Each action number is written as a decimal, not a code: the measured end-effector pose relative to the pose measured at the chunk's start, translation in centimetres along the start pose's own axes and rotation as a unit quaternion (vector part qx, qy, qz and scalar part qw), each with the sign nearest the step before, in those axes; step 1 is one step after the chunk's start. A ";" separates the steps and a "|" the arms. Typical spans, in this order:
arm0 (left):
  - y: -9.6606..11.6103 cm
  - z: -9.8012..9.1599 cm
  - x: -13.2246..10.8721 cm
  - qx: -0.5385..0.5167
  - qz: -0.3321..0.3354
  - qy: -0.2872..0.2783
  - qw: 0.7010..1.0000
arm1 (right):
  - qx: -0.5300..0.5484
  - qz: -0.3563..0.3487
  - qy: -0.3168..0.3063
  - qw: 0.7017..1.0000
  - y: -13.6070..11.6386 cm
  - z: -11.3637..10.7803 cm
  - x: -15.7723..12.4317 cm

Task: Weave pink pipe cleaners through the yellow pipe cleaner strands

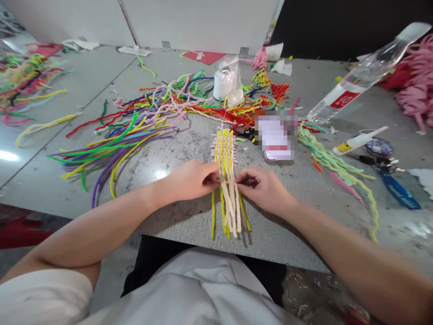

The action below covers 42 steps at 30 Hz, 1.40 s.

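There is one narrow woven strip of yellow, pink and cream fuzzy cords (223, 149), two bare hands (left hand (192, 180), right hand (264, 189)), one clear plastic bottle with a red-and-white label (345, 95), one slim white nozzled bottle (353, 141) and one blue fabric lanyard (399, 190). Loose multicoloured cords (176, 101) lie too tangled to count.

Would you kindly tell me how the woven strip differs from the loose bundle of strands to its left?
The woven strip is interlaced in its upper part; the loose bundle is unwoven.
The woven strip shows yellow, cream and pale pink; the loose bundle mixes green, purple, blue and yellow.
The left hand and right hand are at the woven strip; neither touches the loose bundle.
Both include some yellow.
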<state>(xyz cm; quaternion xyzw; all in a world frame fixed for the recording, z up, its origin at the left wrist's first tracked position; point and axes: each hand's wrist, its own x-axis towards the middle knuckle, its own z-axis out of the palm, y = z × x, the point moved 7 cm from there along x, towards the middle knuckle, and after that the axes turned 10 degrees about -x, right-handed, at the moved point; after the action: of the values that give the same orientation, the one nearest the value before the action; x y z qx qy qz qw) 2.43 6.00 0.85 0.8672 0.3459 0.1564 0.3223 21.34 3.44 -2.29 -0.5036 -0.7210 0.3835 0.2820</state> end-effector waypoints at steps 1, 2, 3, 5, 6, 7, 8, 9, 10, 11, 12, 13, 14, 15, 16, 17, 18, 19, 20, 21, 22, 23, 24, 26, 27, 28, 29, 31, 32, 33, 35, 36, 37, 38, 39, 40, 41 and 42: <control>-0.3 -0.1 0.1 -0.006 -0.005 0.003 1.000 | -0.018 -0.008 0.008 1.000 -0.1 -0.2 0.0; -0.5 -0.2 0.1 -0.012 -0.010 0.006 1.000 | -0.034 -0.014 0.014 0.999 -0.1 -0.4 0.1; -0.7 -0.3 0.2 -0.016 -0.014 0.008 1.000 | -0.048 -0.017 0.018 0.999 -0.1 -0.5 0.1; -0.8 -0.3 0.3 -0.015 -0.016 0.010 1.000 | -0.070 -0.021 0.028 0.997 0.0 -0.8 0.1; -0.8 -0.3 0.3 -0.011 -0.013 0.011 1.000 | -0.080 -0.024 0.033 0.996 0.0 -0.9 0.1; -0.7 -0.3 0.4 -0.006 -0.009 0.010 1.000 | -0.089 -0.030 0.037 0.995 -0.1 -1.0 0.1; -0.7 -0.3 0.4 -0.002 -0.003 0.010 1.000 | -0.099 -0.039 0.041 0.994 -0.1 -1.0 0.1; -0.7 -0.4 0.4 -0.001 0.001 0.010 1.000 | -0.108 -0.048 0.044 0.992 -0.2 -1.0 0.1; -0.7 -0.4 0.4 -0.005 0.004 0.008 1.000 | -0.116 -0.057 0.046 0.991 -0.3 -1.0 0.1; -0.7 -0.4 0.4 -0.015 0.005 0.005 1.000 | -0.123 -0.066 0.045 0.989 -0.5 -0.9 0.1; -0.8 -0.3 0.4 -0.026 0.006 0.001 1.000 | -0.130 -0.075 0.043 0.988 -0.6 -0.8 0.1; -0.9 -0.3 0.5 -0.034 0.007 -0.003 0.999 | -0.139 -0.084 0.039 0.986 -0.7 -0.7 0.1; -0.9 -0.2 0.5 -0.036 0.009 -0.007 0.999 | -0.148 -0.093 0.035 0.984 -0.9 -0.5 0.1; -1.0 -0.2 0.5 -0.029 0.012 -0.008 0.999 | -0.158 -0.102 0.031 0.982 -1.0 -0.3 0.1; -0.9 -0.1 0.5 -0.016 0.018 -0.008 1.000 | -0.168 -0.110 0.030 0.979 -1.1 -0.2 0.1; -0.9 -0.1 0.5 -0.001 0.024 -0.008 1.000 | -0.176 -0.116 0.031 0.977 -1.1 -0.1 0.1; -0.7 0.0 0.5 0.010 0.032 -0.009 0.999 | -0.183 -0.121 0.032 0.975 -1.2 0.0 0.1; -0.6 0.1 0.6 0.016 0.039 -0.011 0.999 | -0.189 -0.126 0.032 0.973 -1.2 0.2 0.1; -0.5 0.3 0.6 0.018 0.046 -0.015 0.999 | -0.193 -0.132 0.033 0.972 -1.2 0.3 0.1; -0.4 0.4 0.6 0.015 0.050 -0.019 0.998 | -0.198 -0.139 0.034 0.970 -1.3 0.4 0.0; -0.3 0.5 0.6 0.012 0.052 -0.023 0.998 | -0.202 -0.148 0.035 0.968 -1.3 0.5 0.0; -0.3 0.5 0.6 0.009 0.052 -0.026 0.998 | -0.206 -0.157 0.037 0.965 -1.5 0.6 -0.1; -0.3 0.5 0.6 0.007 0.050 -0.030 0.998 | -0.209 -0.167 0.039 0.963 -1.6 0.6 -0.1; -0.6 0.4 0.7 -0.003 0.034 -0.036 0.999 | -0.209 -0.178 0.040 0.961 -1.9 0.6 -0.2; -0.8 0.3 0.7 -0.011 0.022 -0.039 0.999 | -0.206 -0.181 0.038 0.961 -2.0 0.6 -0.3; -0.9 0.1 0.8 -0.022 0.010 -0.040 0.999 | -0.200 -0.180 0.035 0.962 -2.1 0.5 -0.3; -1.1 -0.1 0.8 -0.036 -0.001 -0.041 0.999 | -0.192 -0.179 0.036 0.964 -2.2 0.4 -0.3; -1.1 -0.4 0.8 -0.065 -0.011 -0.045 0.997 | -0.179 -0.179 0.044 0.966 -2.3 0.2 -0.3; -1.1 -0.5 0.8 -0.079 -0.013 -0.048 0.996 | -0.173 -0.179 0.050 0.967 -2.4 0.1 -0.2; -1.1 -0.7 0.8 -0.089 -0.016 -0.052 0.995 | -0.166 -0.177 0.054 0.969 -2.3 0.1 -0.2; -1.1 -0.9 0.8 -0.099 -0.024 -0.057 0.993 | -0.144 -0.158 0.066 0.975 -1.9 0.1 0.0; -1.1 -0.9 0.8 -0.100 -0.030 -0.059 0.993 | -0.131 -0.144 0.077 0.978 -1.5 0.0 0.0; -1.1 -1.0 0.7 -0.101 -0.035 -0.060 0.992 | -0.117 -0.131 0.091 0.980 -1.2 -0.1 0.1; -1.2 -1.0 0.7 -0.102 -0.039 -0.061 0.992 | -0.104 -0.119 0.105 0.982 -0.8 -0.2 0.1; -1.2 -1.0 0.7 -0.106 -0.043 -0.062 0.992 | -0.092 -0.110 0.116 0.983 -0.5 -0.3 0.1; -1.2 -0.9 0.7 -0.110 -0.047 -0.061 0.991 | -0.081 -0.104 0.122 0.984 -0.2 -0.3 0.1; -1.3 -0.9 0.7 -0.113 -0.051 -0.059 0.991 | -0.072 -0.101 0.122 0.985 0.0 -0.3 0.1; -1.3 -0.9 0.7 -0.115 -0.054 -0.053 0.990 | -0.065 -0.099 0.119 0.986 0.1 -0.3 0.2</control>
<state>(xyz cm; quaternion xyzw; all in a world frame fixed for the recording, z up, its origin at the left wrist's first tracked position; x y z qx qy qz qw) 1.79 7.65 0.67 0.8115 0.3543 0.1312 0.4457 21.52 3.68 -2.21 -0.4890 -0.7519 0.2440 0.3687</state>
